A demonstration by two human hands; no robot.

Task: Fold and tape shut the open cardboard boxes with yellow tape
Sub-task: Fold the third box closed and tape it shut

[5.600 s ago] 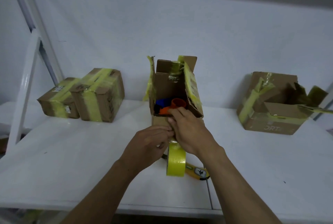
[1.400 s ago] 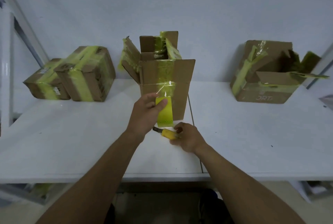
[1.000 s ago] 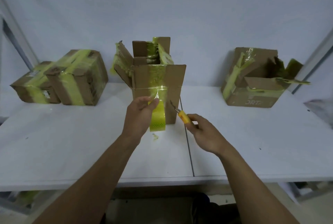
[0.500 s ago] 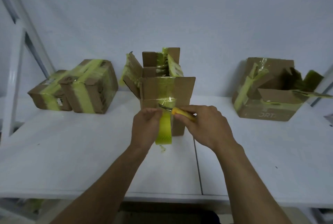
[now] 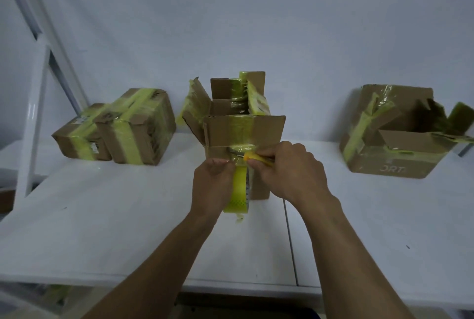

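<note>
A tall cardboard box point(image 5: 266, 131) stands mid-table with its flaps up and a strip of yellow tape running down its near face. My left hand point(image 5: 213, 185) grips the yellow tape roll point(image 5: 237, 194), which hangs from that strip in front of the box. My right hand point(image 5: 289, 170) holds a yellow utility knife point(image 5: 252, 156), its blade lying against the stretched tape just above the roll. A second open box point(image 5: 400, 136) with torn tape sits at the right.
Two boxes taped shut point(image 5: 118, 126) lie at the back left of the white table point(image 5: 128, 229). A white metal frame post point(image 5: 33, 118) rises at the far left. A seam point(image 5: 289, 241) splits the tabletop just right of centre.
My right hand picked the knife up from the table and brought its blade to the tape. My left hand keeps holding the roll pulled down from the box.
</note>
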